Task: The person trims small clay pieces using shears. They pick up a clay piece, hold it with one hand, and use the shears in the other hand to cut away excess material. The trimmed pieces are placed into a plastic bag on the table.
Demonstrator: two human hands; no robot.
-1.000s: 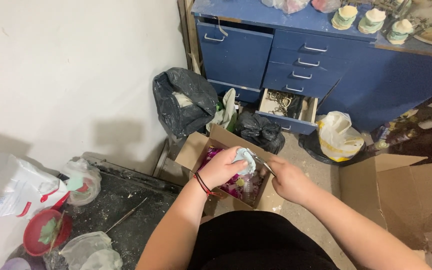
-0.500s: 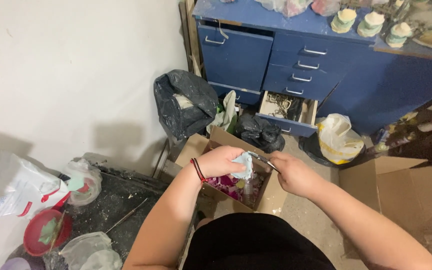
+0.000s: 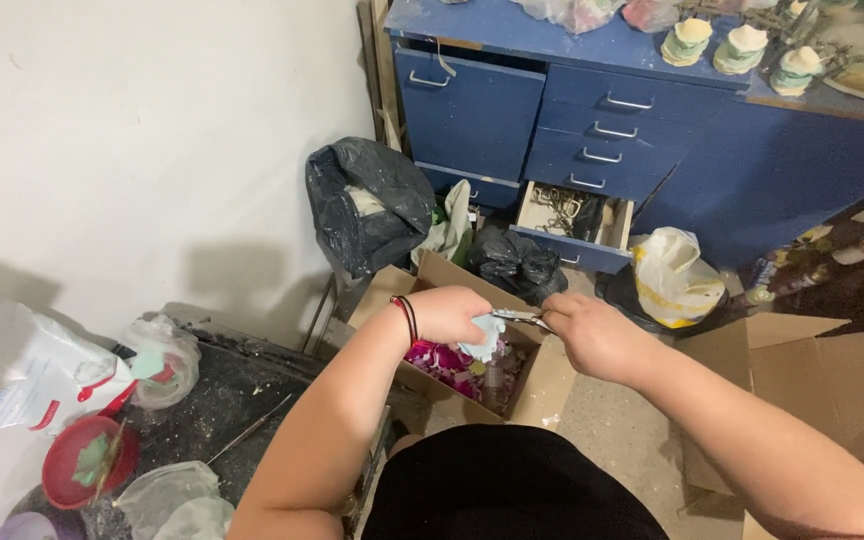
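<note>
We hold the work over an open cardboard box (image 3: 537, 375) that stands on the floor in front of us.

**Grip.** Our left hand (image 3: 447, 313) is closed around a pale blue cloth (image 3: 482, 338), which is bunched in the fingers and hangs just below the fist. Our right hand (image 3: 592, 335) is clenched on the handle end of a thin metal tool (image 3: 514, 316). Its tip runs level across the gap and meets the cloth at the left hand. We cannot tell what kind of tool it is; it is too small in the view.

**Doing the step well.**
- Keep both hands directly above the box, so that anything shed drops onto the pink scraps (image 3: 442, 357) inside it.
- Press the cloth onto the metal with the fingers, and keep the skin off the tip.
- Hold the right wrist steady; the tool appears best kept level.

**Surface and room.**
- A dark, dusty worktop (image 3: 217, 395) lies to our left. It carries a red bowl (image 3: 87, 465) and several plastic bags.
- A white wall rises behind the worktop.
- Ahead stands a blue cabinet (image 3: 642, 130) with its bottom drawer (image 3: 572, 215) pulled open.
- Black rubbish bags (image 3: 367, 205) and a yellow and white bag (image 3: 674, 280) sit on the floor near the cabinet.
- A second, flattened box lies to our right.
</note>
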